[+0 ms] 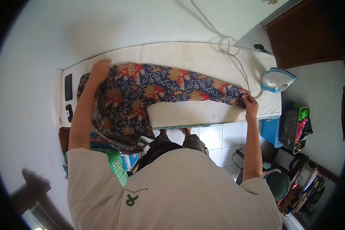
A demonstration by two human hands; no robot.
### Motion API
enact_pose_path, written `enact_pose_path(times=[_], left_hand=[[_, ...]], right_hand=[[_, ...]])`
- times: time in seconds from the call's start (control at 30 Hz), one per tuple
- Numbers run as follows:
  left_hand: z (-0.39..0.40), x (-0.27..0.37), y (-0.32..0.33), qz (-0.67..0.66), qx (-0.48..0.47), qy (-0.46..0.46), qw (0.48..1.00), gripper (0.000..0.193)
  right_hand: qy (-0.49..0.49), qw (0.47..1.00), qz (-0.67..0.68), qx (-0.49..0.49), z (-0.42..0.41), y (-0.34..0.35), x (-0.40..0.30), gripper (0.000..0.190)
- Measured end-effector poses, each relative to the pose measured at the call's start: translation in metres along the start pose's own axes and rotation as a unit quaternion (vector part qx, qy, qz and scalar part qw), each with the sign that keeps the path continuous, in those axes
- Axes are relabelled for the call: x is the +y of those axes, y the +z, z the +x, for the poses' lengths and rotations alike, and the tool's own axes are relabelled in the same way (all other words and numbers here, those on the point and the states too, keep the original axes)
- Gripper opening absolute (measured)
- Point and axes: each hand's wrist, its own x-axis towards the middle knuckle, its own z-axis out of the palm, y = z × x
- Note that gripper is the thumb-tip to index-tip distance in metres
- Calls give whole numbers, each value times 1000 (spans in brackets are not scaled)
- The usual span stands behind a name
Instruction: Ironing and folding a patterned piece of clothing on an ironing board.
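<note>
A dark blue patterned garment [158, 86] with red and tan flowers lies over a padded ironing surface [187, 113] covered in off-white cloth. Its long narrow part, which looks like a sleeve, stretches to the right. My right hand [250, 106] grips the end of that part between thumb and fingers. At the garment's upper left edge is my left hand [101, 70]; whether its fingers pinch the fabric cannot be told. A light blue and white electric iron [278, 80] rests at the right end, beyond my right hand. The lower left of the garment hangs over the near edge.
The iron's cord [224, 46] loops across the far side. A black phone [68, 87] and a small black object [69, 113] lie at the left end. Below stands a green plastic basket [119, 165]; at right, a grey basket [289, 129] holds cloths. A wall borders the far edge.
</note>
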Motion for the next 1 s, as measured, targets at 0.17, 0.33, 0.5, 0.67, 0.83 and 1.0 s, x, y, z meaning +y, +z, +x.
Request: enact_pose_path(times=[0.17,0.33,0.5,0.67,0.83,1.0], left_hand=[[29,80,33,-159,51,80,983,18],[47,112,44,-229,-55,55,970,15],[51,123,50,-209,-56,52,975,10],[48,165,42,-143,119,116,976,6],[17,241,46,-229,15,254,940,9],[1,267,51,-241,-45,180,953,15]], right_hand=[[50,992,-110,18,-6,7,-8,21],[-34,997,37,53,-14,11,-13,21],[139,965,218,-32,-21,5,-24,21],[159,949,266,-57,-28,5,-37,21],[128,957,259,-30,-34,5,-47,20],[72,975,207,33,-23,-6,-36,19]])
